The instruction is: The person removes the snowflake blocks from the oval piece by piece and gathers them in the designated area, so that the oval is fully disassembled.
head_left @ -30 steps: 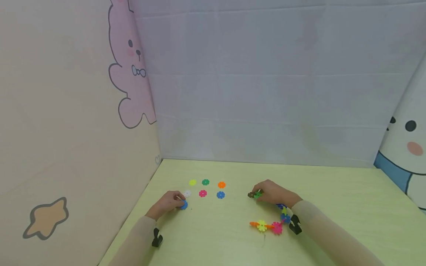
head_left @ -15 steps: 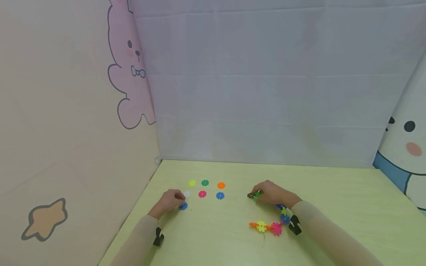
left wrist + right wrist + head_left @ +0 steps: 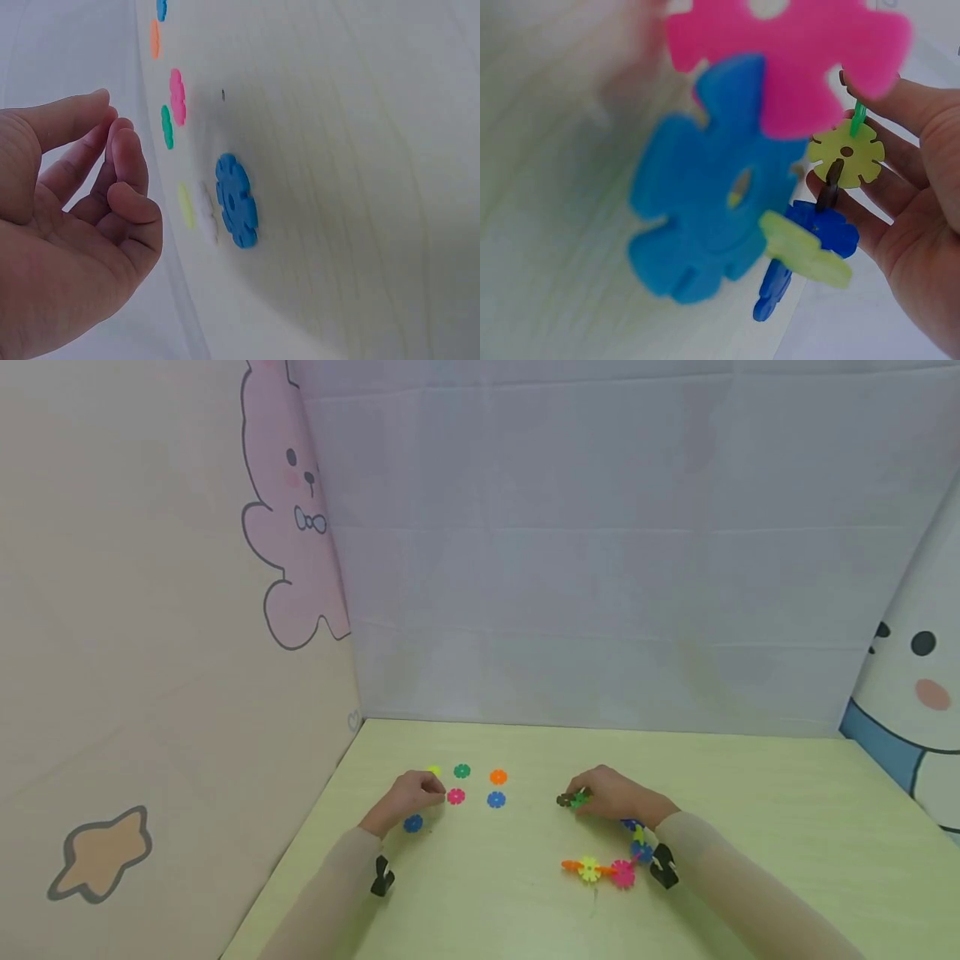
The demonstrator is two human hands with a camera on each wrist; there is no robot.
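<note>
My left hand (image 3: 408, 797) hovers over the table beside a pink snowflake disc (image 3: 456, 796). In the left wrist view its fingers are loosely bent, thumb near the index finger, with nothing between them. A blue disc (image 3: 236, 199) lies nearest that wrist; a white disc (image 3: 204, 210) and a yellow disc (image 3: 187, 206) lie behind it. My right hand (image 3: 611, 793) grips one end of a chain of interlocked snowflake discs, near a green disc (image 3: 580, 798) and a dark brown disc (image 3: 564, 800). The chain's yellow disc (image 3: 847, 151) shows against the fingers in the right wrist view.
A green disc (image 3: 462, 771), an orange disc (image 3: 498, 777) and another blue disc (image 3: 497, 799) lie flat on the table (image 3: 480, 893). The chain's free end, with a pink disc (image 3: 622, 874), curves below the right wrist. Walls stand at the left and back.
My left hand has left the nearer blue disc and moved rightward and slightly away toward the pink disc, now covering the white one in the head view. The right hand keeps its hold, nearly still.
</note>
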